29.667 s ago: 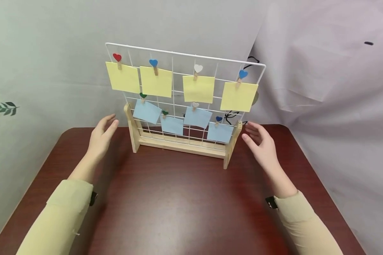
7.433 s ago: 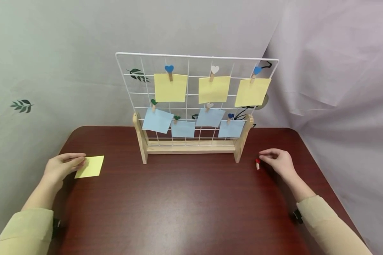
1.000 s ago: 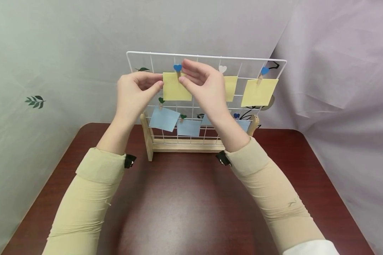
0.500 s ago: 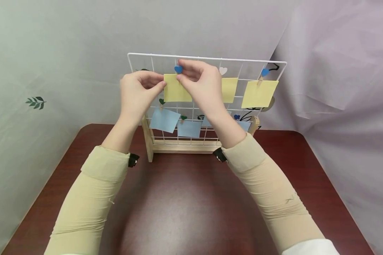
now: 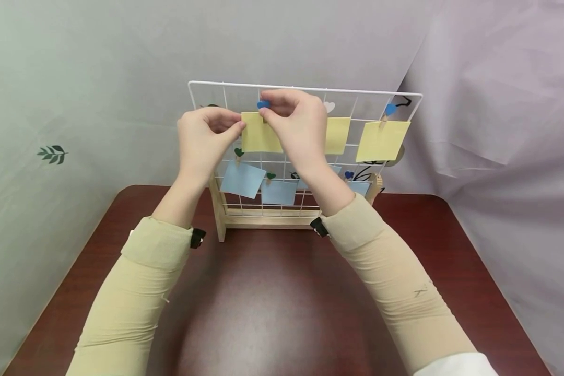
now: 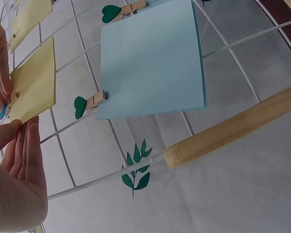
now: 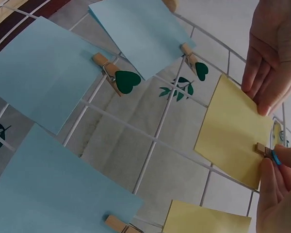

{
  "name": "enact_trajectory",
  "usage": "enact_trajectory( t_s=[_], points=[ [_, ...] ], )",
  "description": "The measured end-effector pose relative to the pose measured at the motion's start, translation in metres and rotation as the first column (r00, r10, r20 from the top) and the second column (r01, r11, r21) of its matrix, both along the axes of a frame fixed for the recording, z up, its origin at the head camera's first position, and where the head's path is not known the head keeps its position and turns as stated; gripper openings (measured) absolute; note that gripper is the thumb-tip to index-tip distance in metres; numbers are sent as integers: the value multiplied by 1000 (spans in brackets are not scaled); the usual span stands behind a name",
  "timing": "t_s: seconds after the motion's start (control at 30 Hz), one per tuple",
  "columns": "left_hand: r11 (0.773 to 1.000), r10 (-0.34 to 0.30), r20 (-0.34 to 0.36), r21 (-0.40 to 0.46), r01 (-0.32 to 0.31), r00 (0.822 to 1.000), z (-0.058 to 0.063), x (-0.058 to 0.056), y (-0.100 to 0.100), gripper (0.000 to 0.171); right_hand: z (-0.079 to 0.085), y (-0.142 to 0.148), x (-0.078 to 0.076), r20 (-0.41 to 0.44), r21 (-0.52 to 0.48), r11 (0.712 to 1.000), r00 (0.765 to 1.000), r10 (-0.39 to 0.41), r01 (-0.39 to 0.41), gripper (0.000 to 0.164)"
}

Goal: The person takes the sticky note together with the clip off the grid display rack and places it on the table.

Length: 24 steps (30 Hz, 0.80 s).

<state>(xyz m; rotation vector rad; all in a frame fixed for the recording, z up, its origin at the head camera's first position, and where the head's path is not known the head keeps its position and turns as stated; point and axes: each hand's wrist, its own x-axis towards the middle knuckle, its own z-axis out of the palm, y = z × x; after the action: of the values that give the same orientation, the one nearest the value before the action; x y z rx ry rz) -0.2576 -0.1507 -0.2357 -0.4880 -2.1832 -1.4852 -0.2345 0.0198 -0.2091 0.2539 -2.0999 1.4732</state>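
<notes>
Two sleeved forearms reach in from the bottom corners of the head view, the left sleeve (image 5: 131,292) and the right sleeve (image 5: 395,292) rising over the dark red surface (image 5: 244,303).

Beyond them, the left hand (image 5: 204,138), left of upper centre, pinches the left edge of a yellow note (image 5: 263,137) between thumb and fingers. The right hand (image 5: 303,128), just beside it, has thumb and fingers closed on a wooden clip with a blue heart (image 5: 262,105) at the note's top edge. The note is at upper centre, in front of the wire grid (image 5: 363,92); whether the clip's mouth is parted cannot be told.

The note looks very light and flexible, likely to crease or flutter if squeezed or pulled from one corner; a flat pinch at the side margin, well away from the clip, should suit it. The clip seems small, hard and springy, best pressed at its heart end, where a smooth painted face might slip.

Farther right hang two more yellow notes (image 5: 383,142), and lower in the frame blue notes (image 5: 243,180) hang above the wooden base (image 5: 268,225). Behind everything is a pale cloth (image 5: 98,78) with printed leaves (image 5: 53,154) at the left.
</notes>
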Motion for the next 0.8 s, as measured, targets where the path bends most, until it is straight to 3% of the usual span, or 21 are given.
enact_trajectory(
  t_s=[0.4,0.8],
  points=[
    [1000,5,-10,-23,-5,1000,2,-2,2,14,2,2,-2,-23,-8,1000,1000,-20,20,16],
    [1000,12,-1,-27,-12,1000,1,-4,3,13,0,2,-5,-49,-92,996,999,-18,13,13]
  ],
)
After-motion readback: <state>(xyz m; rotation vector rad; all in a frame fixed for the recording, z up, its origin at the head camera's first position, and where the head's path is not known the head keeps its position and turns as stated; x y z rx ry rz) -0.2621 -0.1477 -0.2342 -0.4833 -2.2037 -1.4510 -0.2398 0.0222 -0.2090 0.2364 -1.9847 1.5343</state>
